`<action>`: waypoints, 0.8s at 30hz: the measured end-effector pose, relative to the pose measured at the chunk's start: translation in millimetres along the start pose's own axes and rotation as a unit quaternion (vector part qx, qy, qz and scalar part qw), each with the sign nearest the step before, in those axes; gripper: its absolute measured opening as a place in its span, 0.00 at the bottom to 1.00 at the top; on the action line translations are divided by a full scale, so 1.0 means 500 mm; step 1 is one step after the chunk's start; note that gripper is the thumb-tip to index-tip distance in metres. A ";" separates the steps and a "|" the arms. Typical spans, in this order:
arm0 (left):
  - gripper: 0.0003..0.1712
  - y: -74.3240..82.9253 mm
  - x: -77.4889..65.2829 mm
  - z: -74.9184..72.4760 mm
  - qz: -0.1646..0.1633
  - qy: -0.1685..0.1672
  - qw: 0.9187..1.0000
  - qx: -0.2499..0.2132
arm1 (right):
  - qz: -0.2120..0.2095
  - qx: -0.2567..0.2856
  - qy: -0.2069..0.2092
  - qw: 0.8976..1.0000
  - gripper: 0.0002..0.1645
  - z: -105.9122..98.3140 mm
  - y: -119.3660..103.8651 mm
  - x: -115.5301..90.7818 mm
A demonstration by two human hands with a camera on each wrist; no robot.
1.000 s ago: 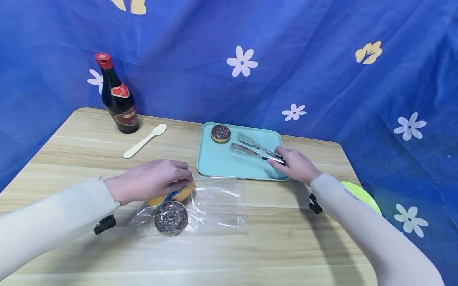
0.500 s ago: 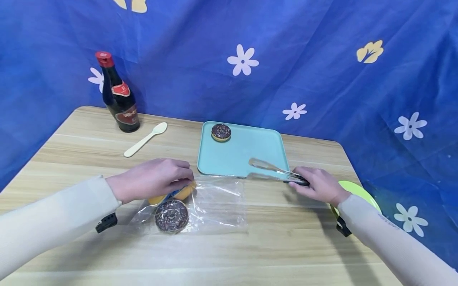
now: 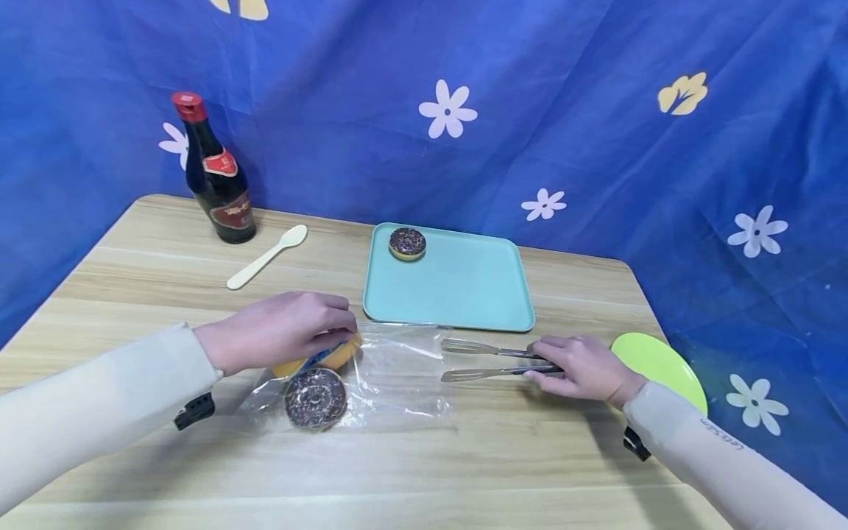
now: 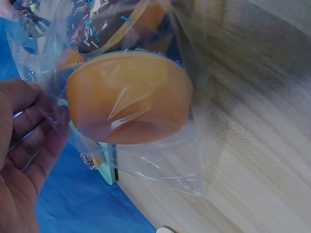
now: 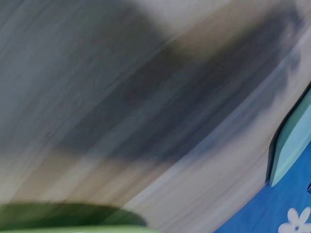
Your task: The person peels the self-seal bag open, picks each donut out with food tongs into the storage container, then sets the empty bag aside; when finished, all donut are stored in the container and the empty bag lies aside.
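In the head view my left hand (image 3: 288,331) pinches a clear plastic bag (image 3: 407,383) at its upper left. A chocolate doughnut (image 3: 316,398) with sprinkles shows through the film, and a yellow-orange doughnut (image 3: 346,353) is partly hidden under the fingers. The left wrist view shows the plain underside of a doughnut (image 4: 129,97) inside the bag, beside my fingers. My right hand (image 3: 589,372) grips metal serving tongs (image 3: 503,372) by their dark handle. Their two arms stand apart, pointing left, the tips overlapping the bag's right end in the head view.
Behind the bag lies a light-blue tray (image 3: 457,291) with one chocolate doughnut (image 3: 407,243) at its back left. A pale spoon (image 3: 265,258) and a dark bottle (image 3: 225,199) are at the back left. A green plate (image 3: 662,368) sits behind my right wrist.
My right hand has brought the tongs from over the tray rightward and toward the front, down to the bag's right end. The left hand and bag look the same.
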State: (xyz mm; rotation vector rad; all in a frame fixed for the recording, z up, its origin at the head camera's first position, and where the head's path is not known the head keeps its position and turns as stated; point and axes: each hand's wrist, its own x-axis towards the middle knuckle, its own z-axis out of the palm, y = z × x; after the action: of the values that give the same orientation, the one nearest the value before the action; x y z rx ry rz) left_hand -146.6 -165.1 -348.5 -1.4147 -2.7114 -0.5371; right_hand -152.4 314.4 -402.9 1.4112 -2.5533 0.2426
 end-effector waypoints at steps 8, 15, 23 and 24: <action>0.08 0.003 0.000 -0.005 -0.006 -0.006 1.000 0.001 | -0.021 0.016 -0.019 0.999 0.19 0.022 -0.029 0.034; 0.07 0.003 -0.001 -0.002 -0.005 -0.006 1.000 0.005 | -0.045 0.010 -0.025 0.999 0.26 0.042 -0.055 0.076; 0.07 0.002 0.003 -0.001 -0.001 -0.003 1.000 0.011 | -0.053 0.041 -0.030 0.997 0.24 0.057 -0.093 0.125; 0.07 0.002 0.003 -0.001 0.000 -0.003 1.000 0.012 | -0.055 0.044 -0.030 0.997 0.24 0.060 -0.097 0.130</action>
State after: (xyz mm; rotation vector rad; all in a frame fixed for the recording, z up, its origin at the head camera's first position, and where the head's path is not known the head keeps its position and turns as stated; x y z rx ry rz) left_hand -146.7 -163.4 -347.2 -1.4129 -2.7135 -0.4993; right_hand -148.2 228.9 -412.5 1.6083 -2.5312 0.3011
